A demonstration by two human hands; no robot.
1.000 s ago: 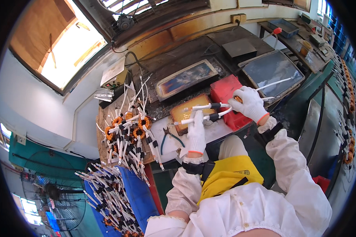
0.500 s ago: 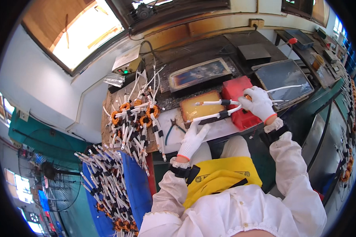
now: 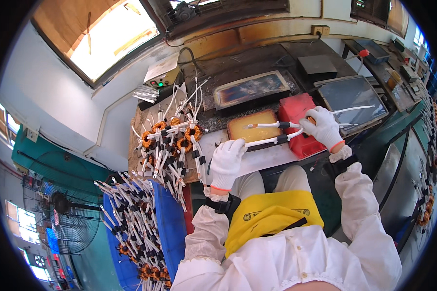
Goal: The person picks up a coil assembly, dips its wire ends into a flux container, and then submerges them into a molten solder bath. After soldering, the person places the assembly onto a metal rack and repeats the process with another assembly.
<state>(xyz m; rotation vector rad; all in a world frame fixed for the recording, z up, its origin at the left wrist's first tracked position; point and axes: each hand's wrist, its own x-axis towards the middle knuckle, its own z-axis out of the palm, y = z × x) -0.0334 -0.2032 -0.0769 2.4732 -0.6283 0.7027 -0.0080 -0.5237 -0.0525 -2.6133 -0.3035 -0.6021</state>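
Observation:
A wire-wound ring coil (image 3: 311, 120) with long white cable leads sits in the grip of my white-gloved right hand (image 3: 322, 128), over the red block (image 3: 296, 107). Two leads with black sleeves stretch left from it, and others poke out to the right. My left hand (image 3: 226, 159), gloved too, has its fingers closed at the tip of the lower white lead (image 3: 266, 142); the tip itself is hidden. The upper lead (image 3: 264, 125) hangs free above a shallow tray of amber material (image 3: 238, 133).
Several finished-looking coils (image 3: 172, 138) are heaped left on the bench. Below stands a blue bin (image 3: 172, 228) packed with more. A framed rectangular pot (image 3: 218, 101), a dark-surfaced tray (image 3: 381, 109) and a control box with a green light (image 3: 166, 77) lie farther back. A fan (image 3: 60, 208) stands left.
My left hand has turned and its fingers have closed at the lower lead's end; before, they were stretched out beneath it. Pliers seen beside it are now mostly covered. The view has shifted slightly.

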